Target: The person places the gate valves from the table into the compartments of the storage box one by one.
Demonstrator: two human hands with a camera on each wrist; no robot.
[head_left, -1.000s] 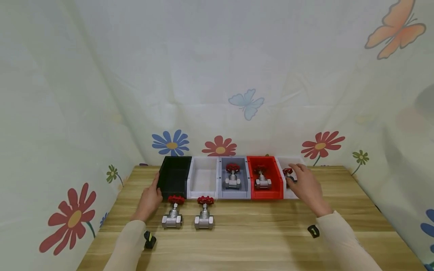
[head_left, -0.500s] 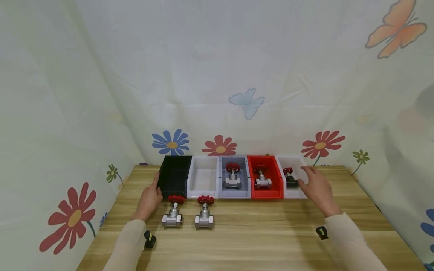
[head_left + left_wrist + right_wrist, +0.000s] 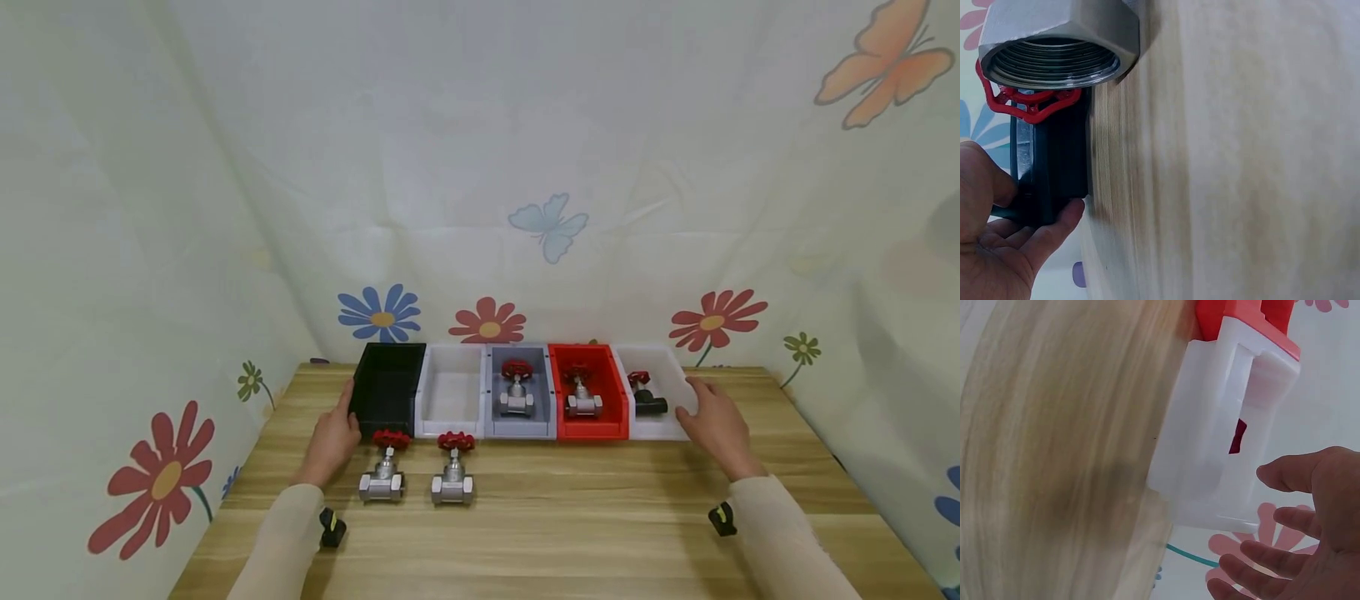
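Observation:
At the left end of a row of bins, my left hand holds the side of the black bin, thumb at the rim and fingers along the outer wall, as the left wrist view shows. My right hand is beside the right-hand white bin, fingers spread and holding nothing. Inside that bin lies a black valve with a red handwheel. Two steel gate valves with red handwheels, a left one and a right one, lie on the table before the bins.
Between the end bins stand another white bin, a grey bin holding a steel valve, and a red bin holding a steel valve. A flower-printed curtain hangs behind the wooden table.
My right hand has moved right, from over the black valve in the right white bin to that bin's outer side. The left hand stays at the black bin.

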